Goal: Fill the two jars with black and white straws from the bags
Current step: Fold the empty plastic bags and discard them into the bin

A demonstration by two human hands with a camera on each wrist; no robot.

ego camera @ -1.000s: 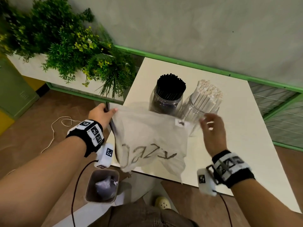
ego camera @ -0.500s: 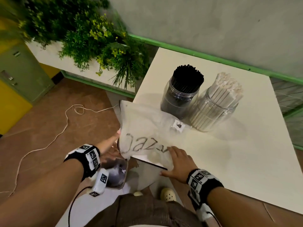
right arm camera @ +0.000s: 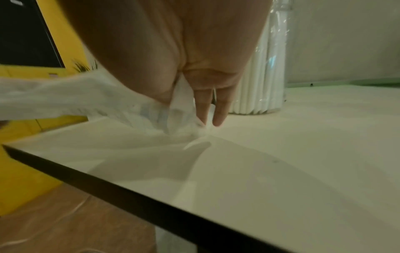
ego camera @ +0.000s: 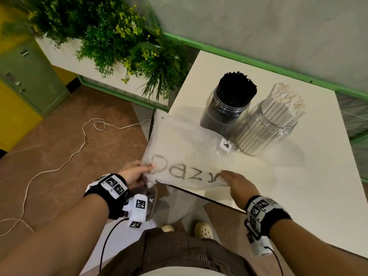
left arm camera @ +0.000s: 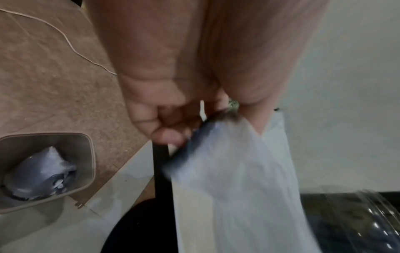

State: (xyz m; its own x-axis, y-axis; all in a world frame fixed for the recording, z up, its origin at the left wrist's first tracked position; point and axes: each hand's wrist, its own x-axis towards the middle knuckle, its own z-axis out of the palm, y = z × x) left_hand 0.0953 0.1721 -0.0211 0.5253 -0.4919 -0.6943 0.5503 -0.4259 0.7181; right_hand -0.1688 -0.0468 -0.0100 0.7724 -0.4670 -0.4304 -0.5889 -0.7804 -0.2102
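Gripping bag (ego camera: 185, 148), left hand (ego camera: 133, 173), right hand (ego camera: 238, 185) seemingly too

I see open bench (ego camera: 298, 196) to the right and front of the two jars. The black-straw jar (ego camera: 227, 108) and white-straw jar (ego camera: 266, 128) stand touching near the far left, blocking that corner. The limp plastic bag (ego camera: 185, 148) drapes over the near-left corner. Below it, a waste bin (left arm camera: 43, 171) occupies the floor.
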